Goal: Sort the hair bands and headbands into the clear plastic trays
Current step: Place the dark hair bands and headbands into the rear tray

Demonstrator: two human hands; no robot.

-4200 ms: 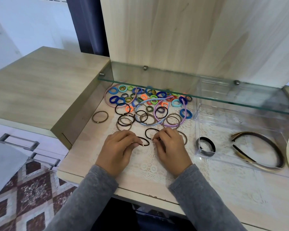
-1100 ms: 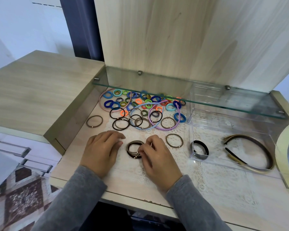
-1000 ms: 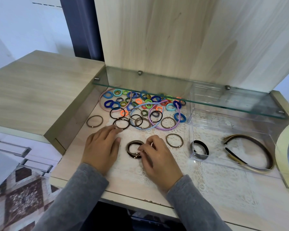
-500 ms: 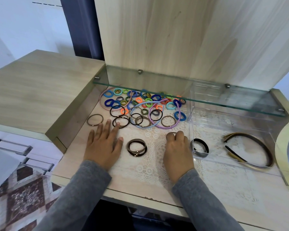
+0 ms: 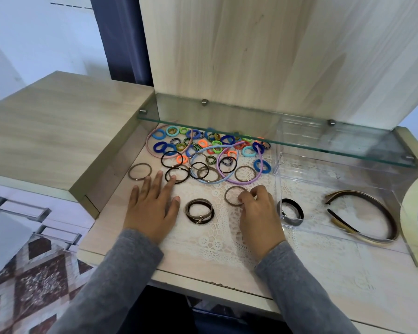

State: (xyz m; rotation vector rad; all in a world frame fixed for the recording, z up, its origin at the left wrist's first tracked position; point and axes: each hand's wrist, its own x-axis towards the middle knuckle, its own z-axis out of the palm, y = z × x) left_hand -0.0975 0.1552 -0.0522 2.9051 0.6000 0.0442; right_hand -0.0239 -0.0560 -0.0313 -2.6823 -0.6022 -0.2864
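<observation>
Brown hair band (image 5: pixel 228 188) pinched on lace mat (image 5: pixel 217 239)
Right hand (image 5: pixel 258 213) pinches this thin elastic ring just left of the clear tray (image 5: pixel 309 186); left hand (image 5: pixel 152 208) lies flat, fingers spread (on the openwork).

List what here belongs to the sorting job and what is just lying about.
Job: loose hair bands, brown band held by the right hand, stacked bands, pastel headbands, clear tray with its headbands.
Lying about: glass shelf, lace mat, drawer handles.
</observation>
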